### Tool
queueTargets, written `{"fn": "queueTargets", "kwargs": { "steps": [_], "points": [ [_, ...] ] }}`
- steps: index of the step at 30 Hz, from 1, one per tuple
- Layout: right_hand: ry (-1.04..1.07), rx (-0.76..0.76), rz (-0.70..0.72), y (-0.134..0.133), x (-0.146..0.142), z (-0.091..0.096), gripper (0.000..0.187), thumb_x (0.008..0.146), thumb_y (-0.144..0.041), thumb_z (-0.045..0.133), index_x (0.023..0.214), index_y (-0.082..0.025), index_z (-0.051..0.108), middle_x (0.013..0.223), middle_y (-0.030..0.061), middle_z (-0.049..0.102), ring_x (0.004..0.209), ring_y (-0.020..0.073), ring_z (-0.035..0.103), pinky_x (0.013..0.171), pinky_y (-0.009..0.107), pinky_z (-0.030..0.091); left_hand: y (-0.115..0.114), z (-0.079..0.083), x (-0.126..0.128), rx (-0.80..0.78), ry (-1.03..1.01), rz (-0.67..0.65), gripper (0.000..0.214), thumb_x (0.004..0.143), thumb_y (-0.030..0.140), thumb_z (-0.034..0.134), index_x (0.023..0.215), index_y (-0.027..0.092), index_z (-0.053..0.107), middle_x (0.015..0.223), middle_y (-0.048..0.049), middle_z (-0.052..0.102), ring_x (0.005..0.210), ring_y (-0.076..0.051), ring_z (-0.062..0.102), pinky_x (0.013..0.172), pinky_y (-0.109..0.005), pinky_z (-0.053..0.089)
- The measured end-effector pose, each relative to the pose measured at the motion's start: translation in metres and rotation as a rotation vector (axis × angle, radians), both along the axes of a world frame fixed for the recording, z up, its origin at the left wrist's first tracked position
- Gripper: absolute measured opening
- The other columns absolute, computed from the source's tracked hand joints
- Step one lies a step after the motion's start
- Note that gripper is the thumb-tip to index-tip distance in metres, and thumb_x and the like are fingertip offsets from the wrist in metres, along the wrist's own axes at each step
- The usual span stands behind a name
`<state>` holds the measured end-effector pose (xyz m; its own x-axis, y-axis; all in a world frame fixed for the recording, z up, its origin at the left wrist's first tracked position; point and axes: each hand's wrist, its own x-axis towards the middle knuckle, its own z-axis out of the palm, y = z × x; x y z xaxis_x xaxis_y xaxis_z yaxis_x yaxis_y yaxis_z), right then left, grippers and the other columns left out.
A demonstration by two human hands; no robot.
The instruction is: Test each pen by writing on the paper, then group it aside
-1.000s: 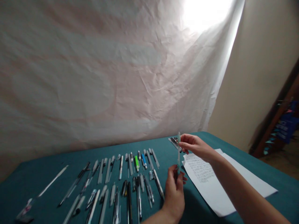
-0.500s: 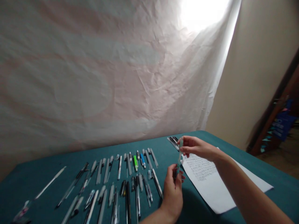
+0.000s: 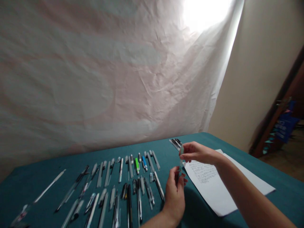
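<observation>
A slim, pale translucent pen stands nearly upright between my two hands. My left hand is closed round its lower part, the fingers curled about the barrel. At the top end, my right hand pinches the pen between thumb and fingertips. Whether the part in my right fingers is a separate cap cannot be made out. Just below and behind my right hand lies a written sheet of paper. To the left of my left hand is a white pen on the table.
Rows of pens, caps and clear barrels spread over the green tabletop. Among them are a green marker and a blue marker. A few dark pens lie near the back edge. A pale hanging sheet rises behind.
My right hand has come down slightly towards my left hand, still pinching the pen's upper end. My left hand keeps its grip. The view has shifted slightly.
</observation>
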<state>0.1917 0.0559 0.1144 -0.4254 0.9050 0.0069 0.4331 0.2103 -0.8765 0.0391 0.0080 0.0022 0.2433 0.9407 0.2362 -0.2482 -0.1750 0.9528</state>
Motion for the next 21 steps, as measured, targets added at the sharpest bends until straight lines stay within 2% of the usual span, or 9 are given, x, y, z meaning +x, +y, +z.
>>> {"fn": "queueTargets", "kwargs": {
  "steps": [4,7,10,12,14,17,21],
  "points": [
    [-0.068,0.036,-0.061,0.001,-0.001,-0.003,0.031,0.071,-0.043,0.062,0.07,-0.013,0.055,0.058,0.0,0.056,0.053,0.0106,0.053,0.048,0.021,0.039,-0.001,0.001,0.0,-0.008,0.019,-0.007,0.037,0.084,0.041,0.047,0.112,0.017,0.048,0.094,-0.0078,0.059,0.078,-0.015,0.056,0.077,-0.03,0.044],
    [-0.071,0.039,-0.08,0.001,0.0,-0.003,0.034,0.072,-0.046,0.061,0.072,-0.012,0.057,0.063,0.0024,0.059,0.058,0.0121,0.055,0.05,0.022,0.043,0.0,0.0,0.0,-0.018,0.012,0.013,0.038,0.083,0.042,0.047,0.112,0.017,0.047,0.095,-0.0075,0.059,0.078,-0.016,0.057,0.077,-0.03,0.044],
    [0.057,0.013,-0.077,0.002,0.004,-0.001,0.04,0.076,-0.047,0.056,0.094,-0.011,0.06,0.084,0.0082,0.063,0.074,0.0161,0.059,0.057,0.024,0.047,0.001,-0.002,0.0,-0.015,0.031,0.028,0.035,0.085,0.04,0.045,0.112,0.017,0.046,0.094,-0.007,0.059,0.078,-0.015,0.057,0.077,-0.03,0.043],
    [0.172,0.004,-0.067,0.003,0.006,0.0,0.046,0.076,-0.045,0.056,0.11,-0.014,0.055,0.099,0.0103,0.061,0.084,0.0178,0.058,0.061,0.026,0.048,0.001,-0.002,-0.001,-0.008,0.048,0.033,0.033,0.086,0.038,0.044,0.111,0.017,0.045,0.094,-0.0071,0.058,0.078,-0.015,0.057,0.077,-0.03,0.043],
    [0.245,-0.007,-0.045,0.005,0.007,0.0,0.049,0.075,-0.043,0.058,0.115,-0.016,0.053,0.107,0.0107,0.06,0.089,0.0183,0.057,0.065,0.027,0.048,0.001,-0.002,0.0,-0.005,0.048,0.029,0.032,0.086,0.037,0.044,0.111,0.017,0.045,0.093,-0.0069,0.058,0.078,-0.015,0.057,0.077,-0.03,0.043],
    [0.281,-0.023,-0.027,0.009,0.007,-0.005,0.042,0.073,-0.041,0.062,0.104,-0.014,0.059,0.102,0.0107,0.063,0.085,0.0169,0.058,0.067,0.026,0.047,0.0,-0.002,0.0,-0.011,0.029,0.015,0.031,0.085,0.037,0.045,0.109,0.017,0.047,0.093,-0.0068,0.058,0.078,-0.016,0.056,0.076,-0.029,0.043],
    [0.266,0.012,-0.088,0.015,0.006,-0.012,0.03,0.071,-0.04,0.065,0.084,-0.013,0.062,0.081,0.006,0.065,0.068,0.0118,0.057,0.06,0.024,0.044,-0.001,0.0,0.001,-0.022,0.026,0.004,0.031,0.085,0.037,0.045,0.109,0.017,0.046,0.095,-0.0077,0.057,0.079,-0.016,0.056,0.077,-0.029,0.044]
  ]
}}
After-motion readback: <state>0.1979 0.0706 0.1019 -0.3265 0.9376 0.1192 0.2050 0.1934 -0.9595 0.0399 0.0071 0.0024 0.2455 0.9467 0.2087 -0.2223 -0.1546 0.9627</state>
